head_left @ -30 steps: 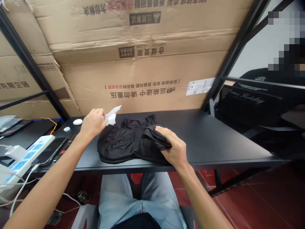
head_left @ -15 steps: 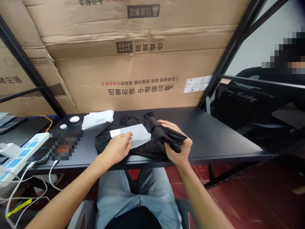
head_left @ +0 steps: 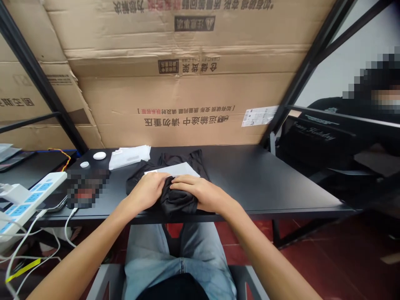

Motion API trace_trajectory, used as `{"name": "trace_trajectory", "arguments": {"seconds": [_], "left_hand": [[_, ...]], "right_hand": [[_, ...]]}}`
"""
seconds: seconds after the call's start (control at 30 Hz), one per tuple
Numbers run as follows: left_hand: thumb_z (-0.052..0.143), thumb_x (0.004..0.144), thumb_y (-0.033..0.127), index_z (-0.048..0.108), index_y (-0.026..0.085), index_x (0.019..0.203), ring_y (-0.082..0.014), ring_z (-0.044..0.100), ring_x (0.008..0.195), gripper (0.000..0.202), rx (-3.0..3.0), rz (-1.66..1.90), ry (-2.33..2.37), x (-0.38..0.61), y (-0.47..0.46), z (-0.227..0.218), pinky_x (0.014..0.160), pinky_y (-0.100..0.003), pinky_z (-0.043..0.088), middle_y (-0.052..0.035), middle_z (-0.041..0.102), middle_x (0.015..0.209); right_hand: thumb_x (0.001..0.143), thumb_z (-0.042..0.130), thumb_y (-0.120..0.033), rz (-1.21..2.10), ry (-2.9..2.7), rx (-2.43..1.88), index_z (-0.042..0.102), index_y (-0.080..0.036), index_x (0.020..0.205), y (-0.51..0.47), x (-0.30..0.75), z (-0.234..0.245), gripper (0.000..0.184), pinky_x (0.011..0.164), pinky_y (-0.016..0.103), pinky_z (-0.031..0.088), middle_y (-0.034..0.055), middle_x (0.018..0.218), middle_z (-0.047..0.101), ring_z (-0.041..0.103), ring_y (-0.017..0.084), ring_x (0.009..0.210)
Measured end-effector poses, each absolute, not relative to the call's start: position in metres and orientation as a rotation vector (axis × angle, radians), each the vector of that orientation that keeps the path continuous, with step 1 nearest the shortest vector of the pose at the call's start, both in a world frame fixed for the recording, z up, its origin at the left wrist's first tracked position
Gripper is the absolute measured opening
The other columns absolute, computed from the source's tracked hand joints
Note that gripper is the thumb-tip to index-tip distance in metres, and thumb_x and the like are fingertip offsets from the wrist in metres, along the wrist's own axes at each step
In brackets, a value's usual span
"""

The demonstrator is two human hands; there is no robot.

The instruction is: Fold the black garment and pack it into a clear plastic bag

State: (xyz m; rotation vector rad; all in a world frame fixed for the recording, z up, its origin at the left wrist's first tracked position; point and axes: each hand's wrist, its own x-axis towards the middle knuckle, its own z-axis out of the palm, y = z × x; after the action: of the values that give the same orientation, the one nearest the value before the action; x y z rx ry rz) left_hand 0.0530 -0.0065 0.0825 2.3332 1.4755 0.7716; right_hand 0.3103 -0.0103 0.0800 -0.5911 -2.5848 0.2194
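Note:
A bunched black garment (head_left: 178,202) lies near the table's front edge, its folds gathered between my hands. My right hand (head_left: 200,191) is closed over the top and right side of the bundle. On the left, my left hand (head_left: 150,187) has its fingers curled at the bundle's edge, and the tips are partly hidden by cloth. Behind the hands, a flat white bag (head_left: 183,168) rests on more spread black fabric (head_left: 196,157). Its near part is covered by the bundle and my left hand.
More white bags (head_left: 129,156) lie at the back left, near a white oval object (head_left: 99,156) and a small white cap (head_left: 84,164). A power strip (head_left: 31,200) with cables is at far left. Cardboard (head_left: 181,91) stands behind the table. Another person (head_left: 325,125) sits at right.
My right hand has brought the folded black cloth leftward and down, beside my left hand. The bundle now covers the near part of the white bag and its label, visible before.

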Motion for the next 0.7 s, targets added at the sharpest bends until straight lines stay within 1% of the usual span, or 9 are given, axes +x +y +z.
{"name": "trace_trajectory", "arguments": {"seconds": [0.1,0.13,0.2,0.27,0.33,0.43,0.53,0.6,0.7], "left_hand": [[0.054,0.098,0.013,0.076,0.031,0.132,-0.0297,0.076,0.117,0.044,2.545,0.546,1.569,0.056,-0.010,0.087,0.098,-0.038,0.057,-0.0074,0.082,0.121],[0.055,0.098,0.013,0.074,0.030,0.134,-0.0302,0.075,0.120,0.045,2.582,0.513,1.639,0.058,-0.012,0.088,0.098,-0.038,0.058,-0.0083,0.081,0.124],[0.054,0.099,0.015,0.074,0.027,0.130,-0.0310,0.073,0.122,0.038,2.635,0.486,1.727,0.064,-0.016,0.090,0.095,-0.039,0.060,-0.0100,0.080,0.125],[0.052,0.102,0.015,0.073,0.024,0.124,-0.0310,0.072,0.122,0.033,2.666,0.523,1.720,0.072,-0.021,0.090,0.093,-0.039,0.061,-0.0111,0.080,0.123],[0.049,0.103,0.014,0.072,0.022,0.124,-0.0310,0.072,0.123,0.032,2.688,0.617,1.641,0.078,-0.023,0.088,0.095,-0.041,0.062,-0.0122,0.079,0.124],[0.048,0.102,0.014,0.069,0.019,0.134,-0.0317,0.069,0.131,0.038,2.720,0.798,1.440,0.084,-0.019,0.081,0.110,-0.047,0.059,-0.0139,0.077,0.133],[0.048,0.098,0.009,0.067,0.020,0.144,-0.0306,0.066,0.139,0.051,2.687,0.994,1.261,0.085,-0.008,0.071,0.123,-0.051,0.053,-0.0128,0.074,0.144],[0.046,0.094,0.005,0.066,0.020,0.149,-0.0285,0.066,0.141,0.060,2.623,1.095,1.150,0.084,0.000,0.064,0.126,-0.052,0.051,-0.0114,0.072,0.148],[0.044,0.091,0.002,0.063,0.018,0.155,-0.0258,0.064,0.145,0.068,2.530,1.162,1.030,0.081,0.012,0.057,0.131,-0.051,0.048,-0.0113,0.069,0.155]], "right_hand": [[0.080,0.062,0.007,0.087,-2.584,-0.820,0.063,-0.022,0.148,-0.013,0.308,0.079,0.075,0.120,0.047,0.054,0.0157,0.153,0.067,0.063,0.030,0.145],[0.079,0.060,0.009,0.053,-2.560,-0.920,0.061,-0.023,0.149,-0.014,0.305,0.078,0.077,0.117,0.046,0.056,0.0150,0.152,0.068,0.064,0.030,0.143],[0.079,0.058,0.010,-0.016,-2.492,-1.150,0.058,-0.023,0.150,-0.017,0.297,0.077,0.078,0.111,0.043,0.059,0.0137,0.150,0.069,0.066,0.030,0.139],[0.084,0.059,0.006,-0.098,-2.414,-1.413,0.058,-0.022,0.148,-0.019,0.287,0.079,0.070,0.102,0.041,0.062,0.0152,0.146,0.070,0.070,0.032,0.134],[0.090,0.062,-0.001,-0.160,-2.342,-1.661,0.061,-0.019,0.144,-0.021,0.276,0.083,0.057,0.094,0.040,0.062,0.0178,0.138,0.074,0.074,0.035,0.125],[0.097,0.066,-0.012,-0.174,-2.274,-1.911,0.068,-0.017,0.134,-0.021,0.264,0.089,0.037,0.092,0.041,0.061,0.0208,0.125,0.078,0.078,0.036,0.115],[0.100,0.067,-0.023,-0.143,-2.347,-1.892,0.074,-0.015,0.128,-0.017,0.262,0.090,0.030,0.097,0.043,0.059,0.0227,0.122,0.079,0.078,0.036,0.115],[0.101,0.068,-0.030,-0.161,-2.445,-1.753,0.074,-0.013,0.132,-0.013,0.264,0.086,0.035,0.101,0.043,0.058,0.0234,0.126,0.079,0.076,0.036,0.119],[0.103,0.065,-0.027,-0.252,-2.469,-1.669,0.068,-0.011,0.143,-0.006,0.263,0.078,0.043,0.103,0.042,0.058,0.0247,0.130,0.078,0.075,0.035,0.121]]}}
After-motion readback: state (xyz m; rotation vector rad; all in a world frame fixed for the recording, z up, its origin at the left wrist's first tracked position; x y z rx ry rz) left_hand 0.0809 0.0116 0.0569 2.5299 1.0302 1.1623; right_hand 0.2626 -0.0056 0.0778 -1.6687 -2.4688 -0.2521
